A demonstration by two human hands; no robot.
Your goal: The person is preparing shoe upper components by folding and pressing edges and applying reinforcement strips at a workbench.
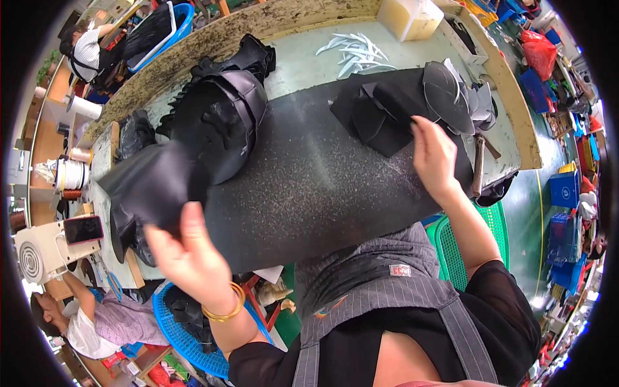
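Note:
At the left of the bench my left hand (187,251) has its thumb and fingers spread apart. Just beyond its fingertips a black leather-like piece (151,177) is smeared by motion over a pile of dark pieces. My right hand (435,155) pinches the edge of a flat black leather-like piece (394,97), which lies over other flat black pieces at the right. Beside it stands a stack of rounded, grey-black cut pieces (445,97). Under both hands stretches a dark work mat (309,174) sprinkled with pale specks.
A bundle of curved black pieces (219,116) sits at the back left. White curved strips (358,53) and a yellowish block (409,18) lie at the back. A hammer-like tool (478,164) rests on the right. Blue basket (171,329) and green basket (477,238) stand below; two people are at left.

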